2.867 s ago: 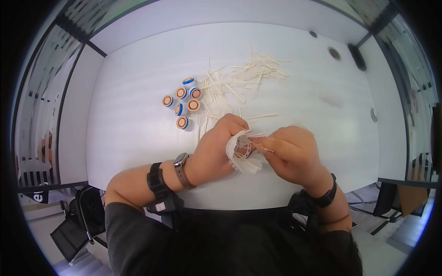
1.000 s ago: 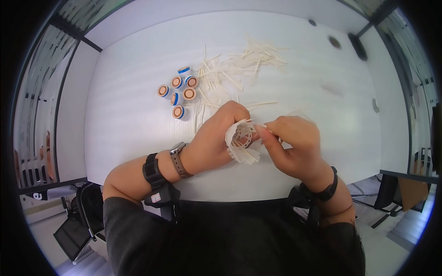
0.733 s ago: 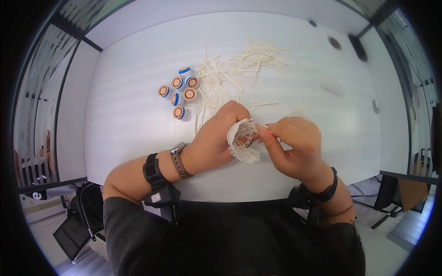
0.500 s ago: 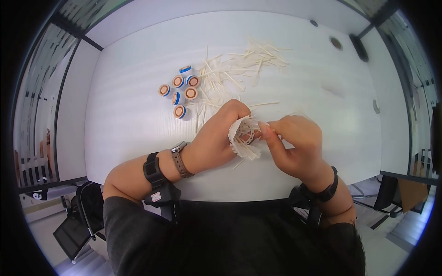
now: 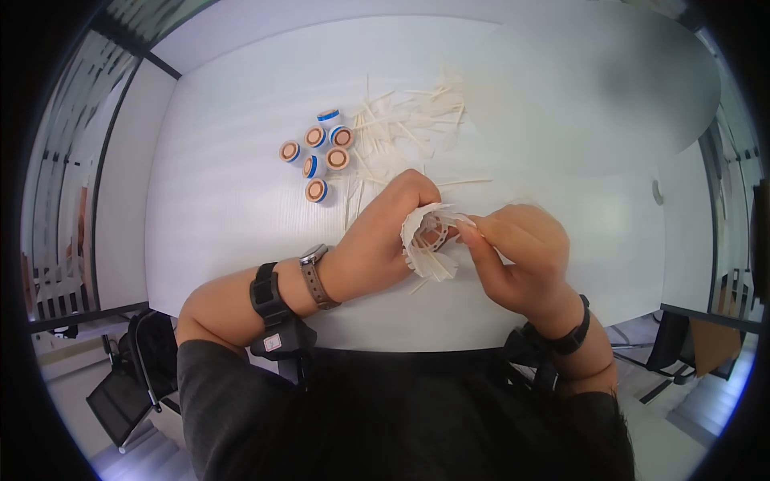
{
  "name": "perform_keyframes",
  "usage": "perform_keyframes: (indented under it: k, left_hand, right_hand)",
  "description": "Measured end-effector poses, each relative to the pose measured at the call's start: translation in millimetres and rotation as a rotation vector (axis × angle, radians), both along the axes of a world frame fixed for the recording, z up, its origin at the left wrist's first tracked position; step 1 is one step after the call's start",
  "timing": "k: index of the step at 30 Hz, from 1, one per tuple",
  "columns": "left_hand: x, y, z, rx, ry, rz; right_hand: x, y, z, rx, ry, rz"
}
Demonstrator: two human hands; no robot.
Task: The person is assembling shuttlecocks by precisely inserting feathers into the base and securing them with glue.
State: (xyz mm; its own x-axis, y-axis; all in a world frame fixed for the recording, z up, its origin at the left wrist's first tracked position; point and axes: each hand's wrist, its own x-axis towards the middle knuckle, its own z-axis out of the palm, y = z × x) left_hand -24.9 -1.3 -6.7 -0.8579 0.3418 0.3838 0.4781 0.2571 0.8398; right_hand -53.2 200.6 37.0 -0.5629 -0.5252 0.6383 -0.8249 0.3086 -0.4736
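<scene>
My left hand point(image 5: 381, 228) is wrapped around a white paper-like cup shape point(image 5: 417, 264), its mouth tilted up at me. Loose, frayed strips edge the mouth, and a pale openwork lattice shows inside. Thumb and fingers of my right hand point(image 5: 521, 252) are pinched together at the cup shape's right rim. A thin pale piece seems to be between those fingertips, but it is too small to name. Beyond my left hand lie thin pale sticks point(image 5: 393, 128) mixed with whitish, see-through scraps.
Several small white tubs with blue bands and brown ringed tops point(image 5: 338, 158) cluster left of the sticks. White panels wall in the white table point(image 5: 233, 232). A large grey blur point(image 5: 642, 88) covers the upper right. An office chair point(image 5: 132, 385) stands at lower left.
The grey blur has appeared at upper right, hiding part of the sticks and the table holes. The view has shifted slightly. Both hands keep nearly the same hold.
</scene>
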Motion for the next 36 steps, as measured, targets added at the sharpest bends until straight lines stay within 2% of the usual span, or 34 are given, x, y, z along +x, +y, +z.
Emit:
perform_keyframes:
  k: [14, 36]
  left_hand:
    - [2.5, 2.7, 5.0, 0.034, -0.022, 0.034]
    - [2.3, 3.3, 2.3, 0.039, 0.007, 0.017]
  right_hand:
    - [-0.7, 1.1, -0.2, -0.03, 0.012, 0.057]
    - [2.4, 1.2, 0.7, -0.009, -0.124, 0.076]
